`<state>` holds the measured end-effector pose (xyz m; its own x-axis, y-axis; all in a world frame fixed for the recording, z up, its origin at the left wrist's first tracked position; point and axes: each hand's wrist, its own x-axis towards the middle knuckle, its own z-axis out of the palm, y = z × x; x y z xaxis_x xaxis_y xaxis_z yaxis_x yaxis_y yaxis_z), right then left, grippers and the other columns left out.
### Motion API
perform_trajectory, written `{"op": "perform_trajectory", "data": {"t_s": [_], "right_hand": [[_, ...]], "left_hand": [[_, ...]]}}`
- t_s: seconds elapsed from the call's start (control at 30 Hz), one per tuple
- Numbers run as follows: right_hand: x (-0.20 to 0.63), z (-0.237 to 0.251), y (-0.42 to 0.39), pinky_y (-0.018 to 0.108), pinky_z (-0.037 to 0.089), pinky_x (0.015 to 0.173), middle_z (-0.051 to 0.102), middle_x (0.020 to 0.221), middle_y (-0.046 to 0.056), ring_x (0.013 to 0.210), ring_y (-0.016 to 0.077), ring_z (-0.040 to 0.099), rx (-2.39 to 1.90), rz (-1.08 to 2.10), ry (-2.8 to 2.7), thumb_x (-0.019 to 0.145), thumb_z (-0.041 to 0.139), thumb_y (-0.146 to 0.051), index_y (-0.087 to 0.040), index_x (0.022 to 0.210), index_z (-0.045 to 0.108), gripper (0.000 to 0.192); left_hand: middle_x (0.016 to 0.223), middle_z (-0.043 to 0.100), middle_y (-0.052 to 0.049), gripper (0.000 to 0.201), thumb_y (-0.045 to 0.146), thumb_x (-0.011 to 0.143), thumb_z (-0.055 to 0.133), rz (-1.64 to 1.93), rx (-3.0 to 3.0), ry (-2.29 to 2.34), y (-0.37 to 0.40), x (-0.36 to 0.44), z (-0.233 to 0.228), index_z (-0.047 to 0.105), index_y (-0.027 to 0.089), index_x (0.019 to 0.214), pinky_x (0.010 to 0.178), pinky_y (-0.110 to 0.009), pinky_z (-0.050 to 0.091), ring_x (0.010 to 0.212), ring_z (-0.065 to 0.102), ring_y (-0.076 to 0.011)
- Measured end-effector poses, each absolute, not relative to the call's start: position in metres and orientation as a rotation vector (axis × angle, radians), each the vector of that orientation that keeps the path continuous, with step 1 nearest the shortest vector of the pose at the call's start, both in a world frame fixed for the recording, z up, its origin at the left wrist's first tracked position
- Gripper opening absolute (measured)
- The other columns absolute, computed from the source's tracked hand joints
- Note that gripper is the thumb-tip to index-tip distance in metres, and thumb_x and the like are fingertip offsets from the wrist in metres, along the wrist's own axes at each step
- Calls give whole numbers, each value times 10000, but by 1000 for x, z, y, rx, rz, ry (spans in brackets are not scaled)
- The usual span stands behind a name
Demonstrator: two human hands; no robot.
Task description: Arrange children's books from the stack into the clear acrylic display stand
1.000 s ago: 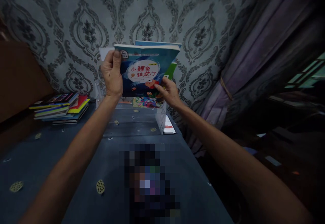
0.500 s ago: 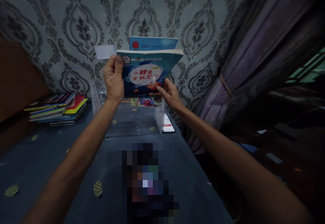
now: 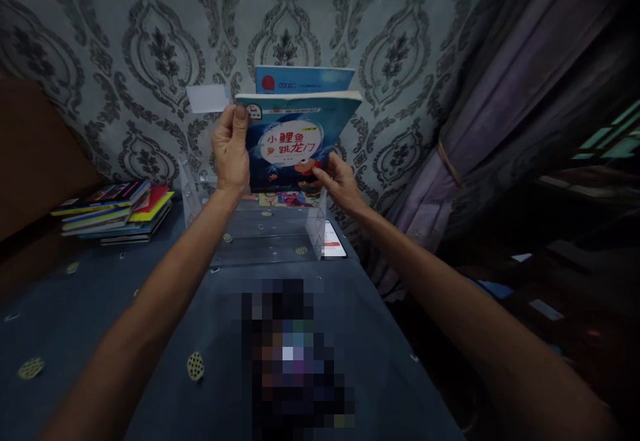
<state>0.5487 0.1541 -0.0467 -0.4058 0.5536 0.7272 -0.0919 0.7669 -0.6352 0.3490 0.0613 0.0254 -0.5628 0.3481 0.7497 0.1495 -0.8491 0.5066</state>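
Both my hands grip a picture book (image 3: 295,127) with a dark blue-green cover and red lettering, tilted with its top edge toward me. My left hand (image 3: 232,147) is closed on its left edge, thumb near the top corner. At the lower right corner my right hand (image 3: 340,181) pinches the book, thumb on the cover. Behind it a light blue book (image 3: 320,79) stands higher. Below is a clear acrylic rack (image 3: 316,231) on the table, and part of a colourful book cover (image 3: 285,199) shows there. The held book hides much of the rack's back.
A stack of books (image 3: 117,211) lies at the left beside a brown box (image 3: 40,161). A phone (image 3: 334,239) with a lit screen is right of the rack. A pixelated patch covers something on the table's front. Patterned wallpaper rises behind, and a tied curtain (image 3: 425,181) hangs right.
The held book and both hands have shifted slightly right in the view. My grip on the book looks the same.
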Motion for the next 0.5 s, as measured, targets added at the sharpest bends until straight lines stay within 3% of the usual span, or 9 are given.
{"op": "perform_trajectory", "data": {"t_s": [0.17,0.3,0.5], "right_hand": [[552,-47,159,383,603,581,637,903,40,785,220,620,-416,626,-1893,837,629,-671,-262,969,606,431],[555,-44,161,395,573,641,598,795,24,744,217,586,-463,480,-1920,855,618,-635,-246,852,584,390],[553,-49,159,400,544,721,644,912,57,850,237,609,-561,346,-1856,850,633,-490,-223,944,612,284]], "left_hand": [[910,626,-22,465,656,868,619,2541,1524,690,72,344,22,608,196,805,842,-353,570,1051,656,-232],[958,655,-25,471,662,873,608,2511,1484,696,78,341,21,621,192,853,864,-336,552,1104,646,-228],[932,682,-22,533,732,818,617,2475,1491,624,87,337,14,614,201,858,892,-341,538,1037,663,-199]]}}
